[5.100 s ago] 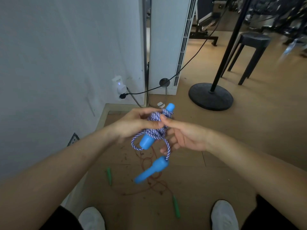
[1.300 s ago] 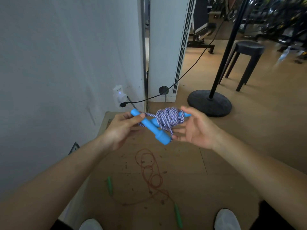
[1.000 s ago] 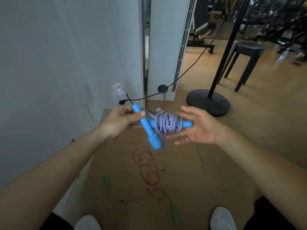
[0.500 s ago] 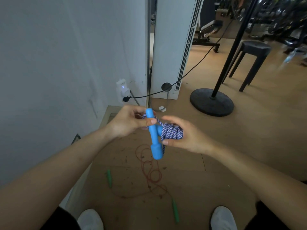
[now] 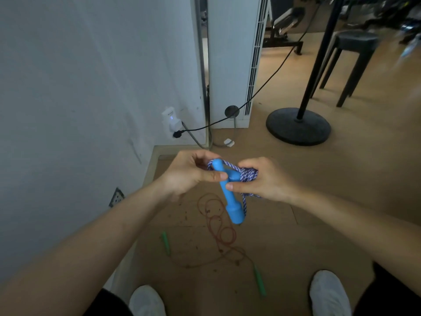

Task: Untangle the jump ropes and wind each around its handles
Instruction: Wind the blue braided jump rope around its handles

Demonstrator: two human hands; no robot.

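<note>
**Two-handed grip on the blue jump rope, centre of frame**

The left hand pinches the upper part of a blue handle between thumb and fingers. The right hand is pressed closed around the purple-and-white rope bundle, thumb tip touching the same handle; a second handle is largely hidden inside the bundle. The gripped handle slants down towards lower centre. Below, on the floor, lies a thin red rope in loose loops, with its green handles well apart. White shoes flank the bottom edge.
</note>
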